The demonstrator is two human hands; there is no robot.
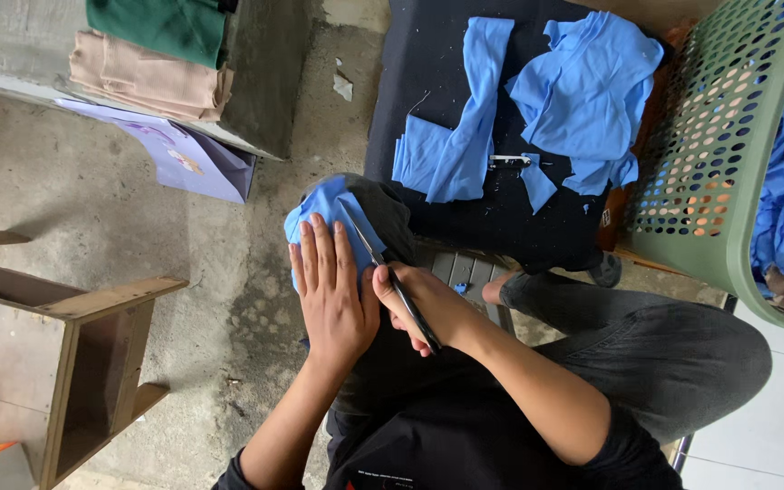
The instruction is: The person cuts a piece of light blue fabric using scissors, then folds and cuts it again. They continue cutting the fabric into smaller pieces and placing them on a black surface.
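My left hand (330, 289) lies flat, palm down, on a small piece of blue cloth (324, 201) that is spread over my dark-clad knee. My right hand (419, 304) is shut on a pair of black-handled scissors (383, 263). The blades point up and left, and their tips rest at the blue cloth's right edge, right beside my left hand's fingers. The two hands touch at the thumbs.
Several blue fabric pieces (583, 91) and a small thread snipper (510, 161) lie on a black cloth surface (428, 63). A green perforated basket (710, 154) holds more blue fabric at right. A wooden stool (93, 336), a purple bag (188, 163) and folded beige cloth (151, 82) are at left.
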